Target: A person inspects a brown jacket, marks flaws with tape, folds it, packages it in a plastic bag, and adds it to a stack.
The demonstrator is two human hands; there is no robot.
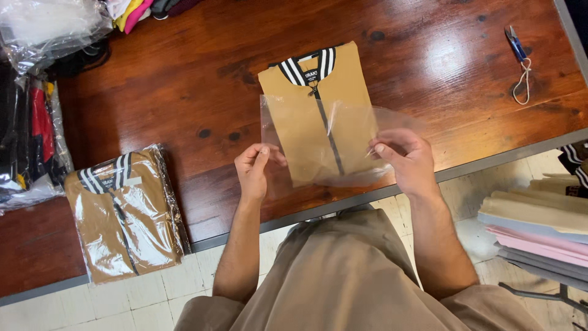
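A folded tan jacket (318,92) with a black-and-white striped collar and a centre zip lies on the dark wooden table (202,79). A clear plastic bag (355,122) is held over its lower half. My left hand (254,168) pinches the bag's left edge. My right hand (404,156) pinches its right edge. Both hands sit near the table's front edge.
A bagged tan jacket (125,214) lies at the front left. More bagged garments (30,135) pile at the far left, with clear bags (49,21) above. Small blue snips on a cord (517,52) lie at the far right. Folded clothes (539,224) stack beside the table.
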